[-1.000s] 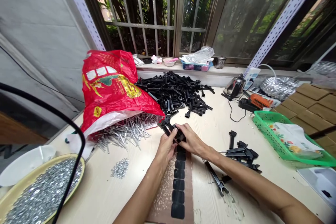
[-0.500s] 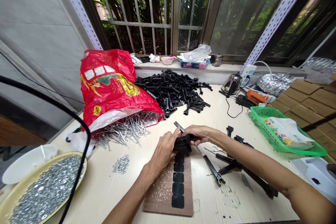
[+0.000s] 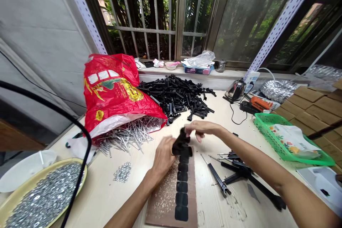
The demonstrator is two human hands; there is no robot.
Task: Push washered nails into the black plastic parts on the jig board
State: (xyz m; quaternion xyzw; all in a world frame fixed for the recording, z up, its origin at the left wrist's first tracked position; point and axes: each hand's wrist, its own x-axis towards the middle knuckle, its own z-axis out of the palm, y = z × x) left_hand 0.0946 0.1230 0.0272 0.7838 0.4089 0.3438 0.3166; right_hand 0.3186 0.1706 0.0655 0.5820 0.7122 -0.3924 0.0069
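My left hand (image 3: 165, 153) is closed around a black plastic bracket-like part (image 3: 182, 144), held over the far end of a brown board (image 3: 162, 203). Its exact shape is blurred and partly covered by my fingers. At the upper end of that part is my right hand (image 3: 201, 129), fingers apart and slightly smeared; whether they touch it I cannot tell. A column of black rounded squares (image 3: 182, 187) runs along the board, with pale crumbs scattered beside it. Right of the board lie several black parts with metal rods (image 3: 217, 178).
A red bag (image 3: 112, 89) spills metal rods (image 3: 125, 135) at left. Behind is a heap of black parts (image 3: 176, 94). Washers fill a yellow bowl (image 3: 42, 196); a small pile of metal pieces (image 3: 123, 171) lies nearby. A green basket (image 3: 283, 146) and cardboard boxes (image 3: 315, 107) stand right.
My right hand has shifted up and loosened from the black part, its fingers now apart. The silvery strip by my fingers no longer shows. My left hand keeps its hold; the view tilted slightly.
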